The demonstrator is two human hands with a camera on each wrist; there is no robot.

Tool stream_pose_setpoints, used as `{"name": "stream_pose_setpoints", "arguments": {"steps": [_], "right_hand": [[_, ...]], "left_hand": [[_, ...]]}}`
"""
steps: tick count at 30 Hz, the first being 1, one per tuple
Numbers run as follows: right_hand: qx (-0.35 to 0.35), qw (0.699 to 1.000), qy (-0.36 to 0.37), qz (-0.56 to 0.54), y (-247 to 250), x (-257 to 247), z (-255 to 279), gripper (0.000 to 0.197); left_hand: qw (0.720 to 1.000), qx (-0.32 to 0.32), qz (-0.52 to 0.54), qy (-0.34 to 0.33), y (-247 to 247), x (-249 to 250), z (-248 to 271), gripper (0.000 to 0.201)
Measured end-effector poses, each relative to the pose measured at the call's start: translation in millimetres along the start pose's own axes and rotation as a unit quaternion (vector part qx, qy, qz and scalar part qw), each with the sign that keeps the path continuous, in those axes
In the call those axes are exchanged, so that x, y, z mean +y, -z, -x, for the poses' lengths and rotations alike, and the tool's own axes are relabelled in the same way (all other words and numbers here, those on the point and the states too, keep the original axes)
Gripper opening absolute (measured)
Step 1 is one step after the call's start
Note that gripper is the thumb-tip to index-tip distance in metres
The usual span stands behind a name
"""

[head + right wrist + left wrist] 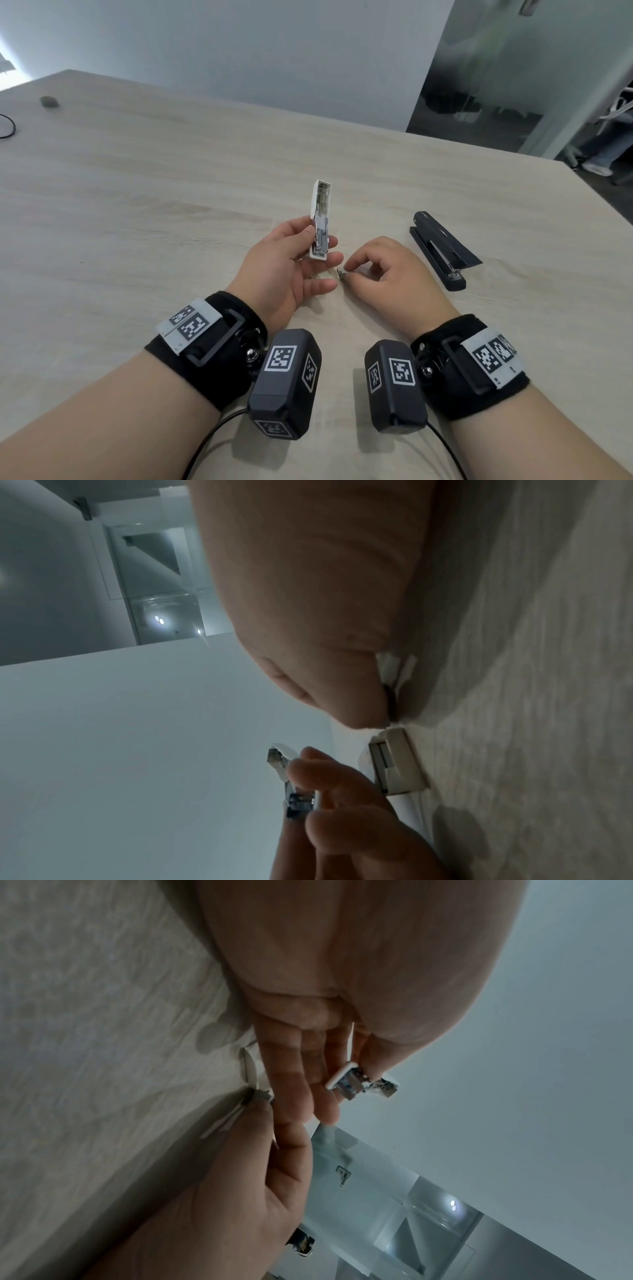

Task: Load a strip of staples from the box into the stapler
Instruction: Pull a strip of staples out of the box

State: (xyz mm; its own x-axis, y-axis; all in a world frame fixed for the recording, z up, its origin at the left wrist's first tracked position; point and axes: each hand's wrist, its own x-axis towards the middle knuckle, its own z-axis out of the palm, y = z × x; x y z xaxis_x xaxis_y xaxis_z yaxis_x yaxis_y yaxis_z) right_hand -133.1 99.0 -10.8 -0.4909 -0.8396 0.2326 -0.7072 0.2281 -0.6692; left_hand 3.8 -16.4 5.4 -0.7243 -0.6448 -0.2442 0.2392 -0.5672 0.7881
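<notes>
My left hand [305, 260] holds a small white stapler [320, 219] upright above the table, its top swung open and the metal staple channel [321, 236] facing me. The same stapler [347, 1081] sits between that hand's thumb and fingers in the left wrist view. Just to its right, my right hand [349, 272] pinches a short grey staple strip [342, 274] low at the table. A small cream staple box [400, 761] lies open on the table beside the pinching fingertips [363, 718]; in the head view my left hand hides most of it.
A black stapler [442, 250] lies shut on the wooden table [171, 205] to the right of my right hand. A small dark object [49, 101] and a black cable [8, 126] sit at the far left. The table's right edge runs close behind the black stapler.
</notes>
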Motion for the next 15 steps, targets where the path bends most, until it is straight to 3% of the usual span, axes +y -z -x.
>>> {"name": "stream_pose_setpoints", "arguments": {"steps": [5, 7, 12, 15], "right_hand": [[0.043, 0.997, -0.024, -0.051, 2.3, 0.0, 1.1, 0.020], [0.051, 0.997, -0.038, -0.044, 3.6, 1.5, -0.4, 0.017], [-0.015, 1.000, -0.008, 0.011, 0.2, 5.3, -1.7, 0.017], [-0.064, 0.997, 0.016, 0.046, 3.1, 2.6, -0.4, 0.044]], "left_hand": [[1.000, -0.001, 0.001, -0.001, 0.9, -0.3, -0.8, 0.013], [1.000, 0.000, 0.001, 0.000, 1.3, -0.5, -0.8, 0.013], [1.000, -0.005, 0.000, -0.002, 1.0, -0.6, -0.3, 0.014], [1.000, -0.007, 0.002, -0.002, 1.0, -0.5, -0.7, 0.013]]}}
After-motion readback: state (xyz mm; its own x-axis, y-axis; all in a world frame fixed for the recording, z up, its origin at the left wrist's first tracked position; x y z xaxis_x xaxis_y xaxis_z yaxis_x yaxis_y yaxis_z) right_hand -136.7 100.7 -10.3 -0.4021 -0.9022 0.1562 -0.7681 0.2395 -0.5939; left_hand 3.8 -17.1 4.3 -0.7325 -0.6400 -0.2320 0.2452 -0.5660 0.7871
